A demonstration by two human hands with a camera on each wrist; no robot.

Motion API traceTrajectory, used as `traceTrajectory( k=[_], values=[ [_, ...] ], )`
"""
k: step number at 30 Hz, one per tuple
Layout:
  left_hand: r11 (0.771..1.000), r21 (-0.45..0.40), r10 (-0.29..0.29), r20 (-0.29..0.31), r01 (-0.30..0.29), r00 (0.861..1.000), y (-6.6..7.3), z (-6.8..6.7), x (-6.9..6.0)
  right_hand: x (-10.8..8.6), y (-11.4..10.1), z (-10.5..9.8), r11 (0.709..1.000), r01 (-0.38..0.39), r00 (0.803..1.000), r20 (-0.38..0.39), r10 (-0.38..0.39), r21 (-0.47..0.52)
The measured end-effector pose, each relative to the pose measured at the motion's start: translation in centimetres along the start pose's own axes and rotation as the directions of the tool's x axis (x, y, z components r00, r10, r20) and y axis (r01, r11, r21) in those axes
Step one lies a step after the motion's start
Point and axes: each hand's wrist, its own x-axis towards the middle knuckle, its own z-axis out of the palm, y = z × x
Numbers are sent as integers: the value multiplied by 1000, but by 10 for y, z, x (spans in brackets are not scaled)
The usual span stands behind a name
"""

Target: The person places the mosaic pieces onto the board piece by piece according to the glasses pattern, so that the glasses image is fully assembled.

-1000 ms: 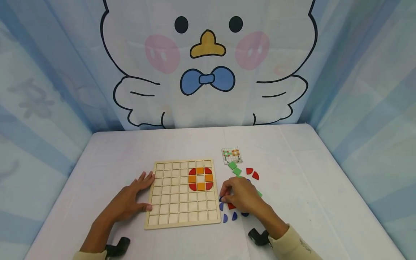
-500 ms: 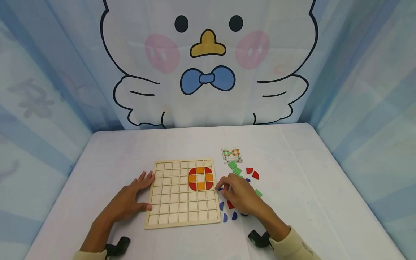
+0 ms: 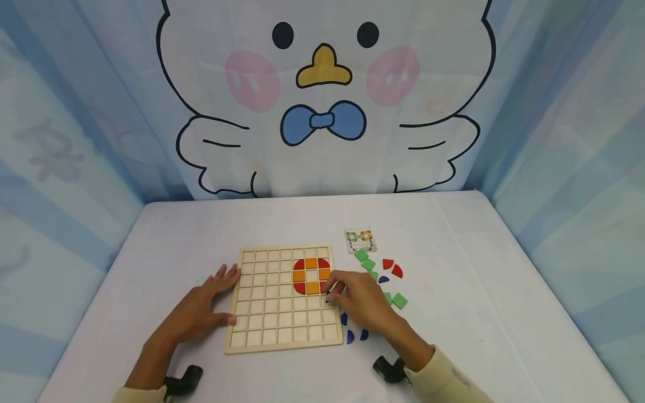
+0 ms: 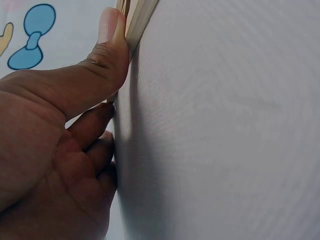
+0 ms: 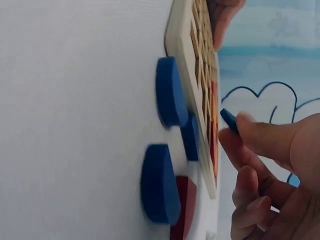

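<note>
Item: wooden grid board, flat on the white table. Red tiles and orange tiles are set in its far right part, as a ring around one bare cell.

Item: blue piece, pinched between thumb and fingertip of the right hand, apparently raised over the board's right-hand column, just nearer than the ring. Its exact shape is hidden by the fingers. It is gripped near one end, so a slip or twist may be caused by small contact with a grid bar; a crooked seating could follow.

Item: left hand, loosely spread, nothing clasped; the board's left edge is touched by thumb and fingertips. If this contact is eased, the board may be shifted by pressure from the right.

Item: nearest ring tiles, partly covered by the right fingertips. These could be nudged loose if brushed.

Item: loose blue pieces, just beside the board's right edge, and green squares beyond the right hand. Either group could be scattered by a low-swept wrist.
</note>
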Motion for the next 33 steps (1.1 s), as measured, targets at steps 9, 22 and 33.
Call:
traceTrajectory(
  k=[9,22,33],
  values=[
    [1000,3,3,1,-3,1000,2,0,1,7,-8,13,997,-32,998,-48,28,-71],
    [1000,3,4,-1,-4,1000,1,-1,1,10,-14,12,995,-73,997,-22,71,-66],
    [1000,-10,0,3,0,1000,1,-1,0,2,-7,-6,993,-113,992,-52,111,-36]
  ],
)
